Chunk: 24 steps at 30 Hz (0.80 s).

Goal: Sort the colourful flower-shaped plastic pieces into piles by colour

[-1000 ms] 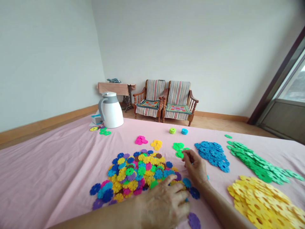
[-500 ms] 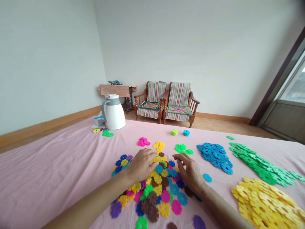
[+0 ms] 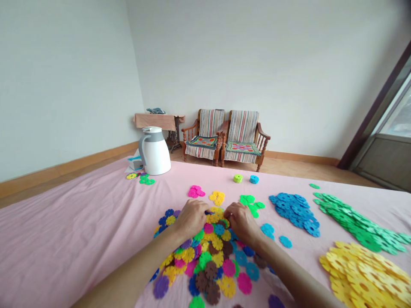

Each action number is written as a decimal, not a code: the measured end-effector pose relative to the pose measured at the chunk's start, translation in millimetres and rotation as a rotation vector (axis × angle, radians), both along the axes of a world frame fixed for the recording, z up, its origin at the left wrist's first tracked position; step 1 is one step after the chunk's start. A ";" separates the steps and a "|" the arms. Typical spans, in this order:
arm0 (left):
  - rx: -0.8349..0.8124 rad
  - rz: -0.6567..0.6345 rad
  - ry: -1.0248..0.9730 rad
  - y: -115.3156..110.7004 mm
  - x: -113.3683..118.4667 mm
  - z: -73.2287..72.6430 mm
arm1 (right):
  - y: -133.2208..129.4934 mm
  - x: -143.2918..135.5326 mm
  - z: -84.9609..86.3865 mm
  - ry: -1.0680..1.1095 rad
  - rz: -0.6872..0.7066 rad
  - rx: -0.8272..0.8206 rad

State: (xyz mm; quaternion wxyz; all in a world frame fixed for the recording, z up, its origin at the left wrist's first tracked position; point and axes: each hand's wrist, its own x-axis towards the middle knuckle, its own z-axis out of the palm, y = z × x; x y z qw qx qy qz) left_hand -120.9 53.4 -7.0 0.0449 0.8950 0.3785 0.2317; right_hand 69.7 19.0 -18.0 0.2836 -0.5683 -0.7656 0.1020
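Left hand (image 3: 192, 217) over far left part of mixed disc pile (image 3: 217, 244), right hand (image 3: 243, 221) at far right edge; yellow discs (image 3: 216, 216) between curled fingers; whether grasping any, cannot tell.

Left hand (image 3: 192, 219), right hand (image 3: 243, 220) — fingertips mostly hidden, grip unclear. Mixed disc pile (image 3: 210, 248) partly covered by them — yellow pile (image 3: 366, 273), door (image 3: 390, 158) cut by right edge.

Both hands (image 3: 192, 218) and forearms (image 3: 138, 269) are bare.
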 end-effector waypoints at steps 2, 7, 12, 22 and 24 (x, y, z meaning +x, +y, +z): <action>-0.040 0.000 -0.032 -0.5 -1.6 3.0 | -1.5 6.5 1.7 0.056 0.011 -0.054; -0.079 0.005 -0.074 -0.9 -2.6 4.3 | 8.3 9.0 4.3 0.083 -0.022 -0.075; -0.046 0.088 -0.137 3.6 -7.3 -3.4 | 27.6 -13.0 1.2 0.058 -0.028 -0.010; -0.042 0.036 -0.049 10.4 -15.0 -9.5 | 38.9 -26.3 -7.1 0.068 -0.020 -0.027; -0.041 0.032 -0.053 9.2 -14.0 -10.6 | 35.1 -23.5 -5.7 0.106 -0.025 -0.029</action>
